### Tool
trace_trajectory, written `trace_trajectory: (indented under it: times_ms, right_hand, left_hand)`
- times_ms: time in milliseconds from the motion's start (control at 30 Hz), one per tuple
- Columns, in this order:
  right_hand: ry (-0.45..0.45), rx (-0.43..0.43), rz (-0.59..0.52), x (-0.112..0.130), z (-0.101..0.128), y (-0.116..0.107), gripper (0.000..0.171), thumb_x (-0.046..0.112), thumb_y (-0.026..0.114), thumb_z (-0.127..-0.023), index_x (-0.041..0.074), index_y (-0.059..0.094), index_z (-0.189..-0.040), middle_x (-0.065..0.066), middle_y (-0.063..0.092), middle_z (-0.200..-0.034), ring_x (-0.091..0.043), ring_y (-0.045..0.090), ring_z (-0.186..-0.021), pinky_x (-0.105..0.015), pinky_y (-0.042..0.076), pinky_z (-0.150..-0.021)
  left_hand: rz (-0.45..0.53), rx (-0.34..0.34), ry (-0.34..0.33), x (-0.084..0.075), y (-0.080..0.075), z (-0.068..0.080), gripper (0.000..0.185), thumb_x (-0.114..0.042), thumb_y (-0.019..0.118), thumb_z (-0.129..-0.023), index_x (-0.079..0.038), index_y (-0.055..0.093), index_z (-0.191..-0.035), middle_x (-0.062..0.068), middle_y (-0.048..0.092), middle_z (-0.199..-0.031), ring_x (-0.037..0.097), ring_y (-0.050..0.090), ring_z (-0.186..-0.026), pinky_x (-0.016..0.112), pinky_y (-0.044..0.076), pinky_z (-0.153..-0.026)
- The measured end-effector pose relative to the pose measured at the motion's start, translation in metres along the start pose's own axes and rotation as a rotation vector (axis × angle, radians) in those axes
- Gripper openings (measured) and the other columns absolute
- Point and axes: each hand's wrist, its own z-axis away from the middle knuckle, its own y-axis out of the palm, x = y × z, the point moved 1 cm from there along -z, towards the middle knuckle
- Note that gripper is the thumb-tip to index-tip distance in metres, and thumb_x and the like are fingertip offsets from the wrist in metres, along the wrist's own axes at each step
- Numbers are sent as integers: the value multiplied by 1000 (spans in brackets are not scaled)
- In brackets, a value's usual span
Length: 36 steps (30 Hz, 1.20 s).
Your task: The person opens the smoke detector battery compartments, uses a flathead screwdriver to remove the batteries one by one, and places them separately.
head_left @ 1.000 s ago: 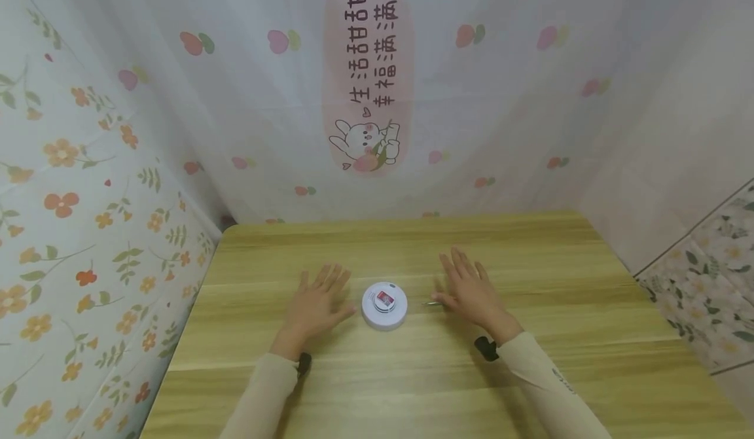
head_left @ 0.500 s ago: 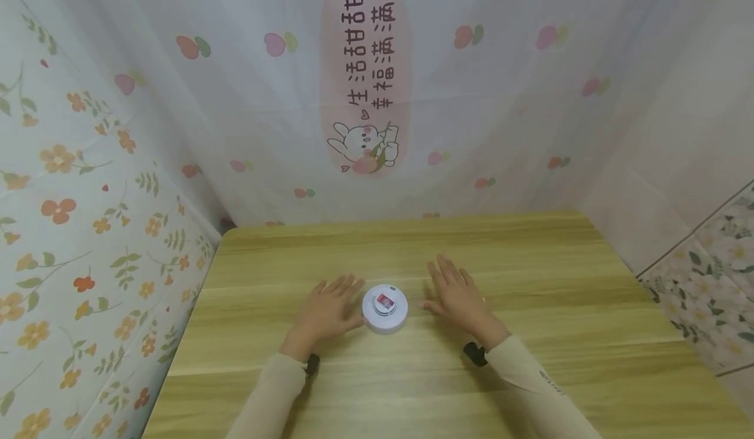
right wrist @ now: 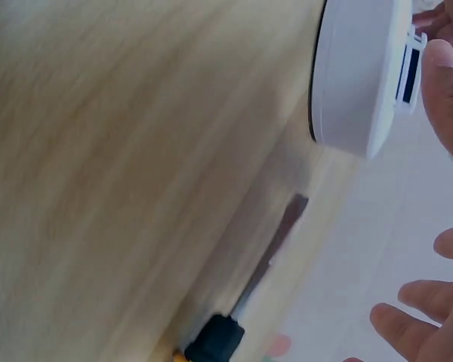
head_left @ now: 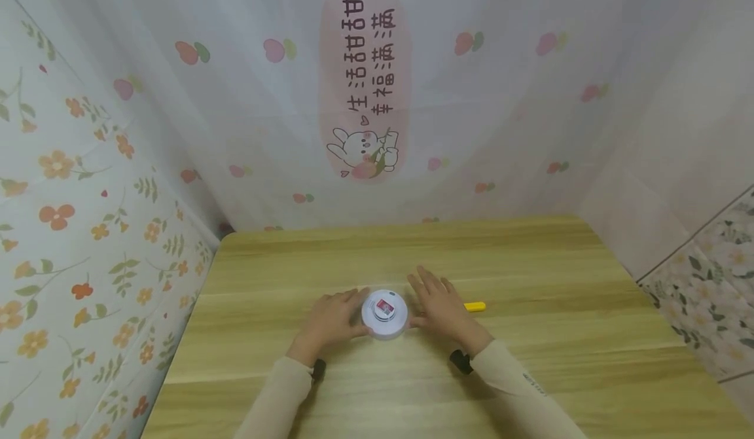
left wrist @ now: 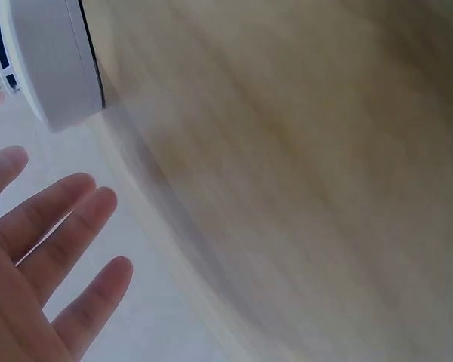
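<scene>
Since the earlier frame, our left hand (head_left: 331, 321) and right hand (head_left: 438, 307), fingers relaxed, have closed on the white disc (head_left: 384, 313); next, we grasp it.

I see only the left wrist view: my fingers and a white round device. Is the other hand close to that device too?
Observer: Yes. In the head view the right hand is at the white round device, opposite the left hand.
Operator: Is there any tool near?
Observer: A screwdriver with a yellow handle lies on the wooden table, behind the right hand.
Operator: What is on top of the device?
Observer: A small red and white label.
</scene>
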Motion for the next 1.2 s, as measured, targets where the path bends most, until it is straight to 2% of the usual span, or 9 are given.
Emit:
trace_trajectory:
  times_ms: [200, 467, 633, 800, 1067, 1200]
  right_hand:
    - [-7, 19, -19, 7, -2, 9, 99, 57, 74, -72, 3, 37, -147, -19, 37, -152, -34, 39, -138, -62, 31, -110]
    - [5, 60, -60, 7, -3, 16, 91, 54, 74, -72, 6, 42, -143, -13, 52, -142, -35, 47, -131, -63, 26, -112]
    - [14, 88, -79, 7, -3, 21, 88, 50, 76, -73, 7, 44, -143, -13, 54, -140, -36, 49, -129, -64, 24, -112]
    - [29, 106, -73, 6, -2, 28, 88, 50, 77, -73, 7, 46, -142, -13, 57, -137, -34, 50, -128, -64, 22, -113]
    - [33, 117, -72, 6, -3, 29, 87, 52, 75, -73, 8, 47, -142, -10, 58, -136, -32, 50, -128, -65, 20, -113]
    - [34, 119, -98, 7, -3, 28, 86, 50, 76, -73, 7, 47, -142, -11, 58, -136, -33, 50, -128, -65, 19, -113]
  left_hand:
    - [4, 18, 10, 3, 0, -2, 88, -64, 71, -73, -16, 47, -143, 11, 65, -125, 29, 63, -111, 47, 51, -92]
    - [62, 62, -22, 11, 1, -8, 88, -63, 73, -71, -13, 50, -141, 13, 63, -127, 30, 60, -115, 48, 50, -95]
    - [78, 81, -42, 10, 4, -8, 88, -61, 75, -69, -12, 51, -139, 12, 62, -121, 29, 60, -109, 47, 51, -92]
    - [89, 85, -49, 8, 5, -9, 88, -59, 77, -69, -12, 51, -139, 13, 61, -122, 31, 59, -111, 49, 49, -95]
    - [83, 84, -46, 8, 7, -10, 83, -57, 78, -68, -13, 56, -135, 6, 60, -112, 23, 58, -101, 42, 51, -88]
    - [94, 83, -48, 8, 7, -10, 81, -55, 79, -68, -14, 57, -134, 5, 60, -111, 23, 57, -101, 42, 50, -89]
